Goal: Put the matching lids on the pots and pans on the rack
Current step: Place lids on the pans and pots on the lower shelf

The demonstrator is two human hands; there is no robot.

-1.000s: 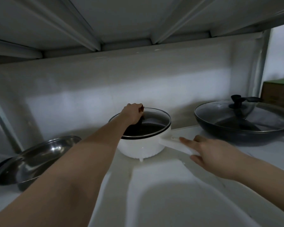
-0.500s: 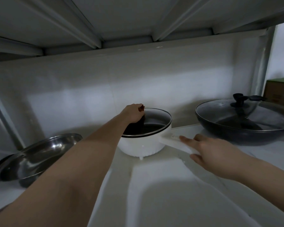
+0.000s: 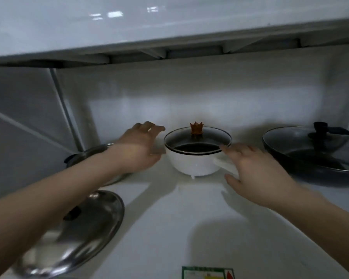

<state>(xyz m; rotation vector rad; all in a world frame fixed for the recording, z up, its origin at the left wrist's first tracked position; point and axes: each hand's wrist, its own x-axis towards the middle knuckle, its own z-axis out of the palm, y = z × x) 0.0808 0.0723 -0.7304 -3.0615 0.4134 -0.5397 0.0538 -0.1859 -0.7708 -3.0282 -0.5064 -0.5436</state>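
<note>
A small white pot [image 3: 191, 164] stands mid-shelf with a glass lid [image 3: 197, 140] on it, topped by an orange crown knob [image 3: 196, 128]. My left hand [image 3: 138, 148] hovers open just left of the pot, holding nothing. My right hand [image 3: 254, 170] is open over the pot's white handle [image 3: 223, 165], fingers spread. On the right a black wok [image 3: 318, 164] carries a glass lid [image 3: 302, 141] with a black knob. A steel pan [image 3: 89, 155] sits behind my left forearm. A steel lid [image 3: 85, 230] lies flat at the front left.
The white shelf [image 3: 179, 228] has an upper shelf [image 3: 169, 37] close overhead and a white wall behind. A metal upright [image 3: 67, 109] stands at the back left. A green-edged label [image 3: 208, 272] is at the shelf's front edge.
My left hand has let go of the crown knob and moved left, open. My right hand has lifted off the pot handle. The view has pulled back and down, showing the steel lid.
</note>
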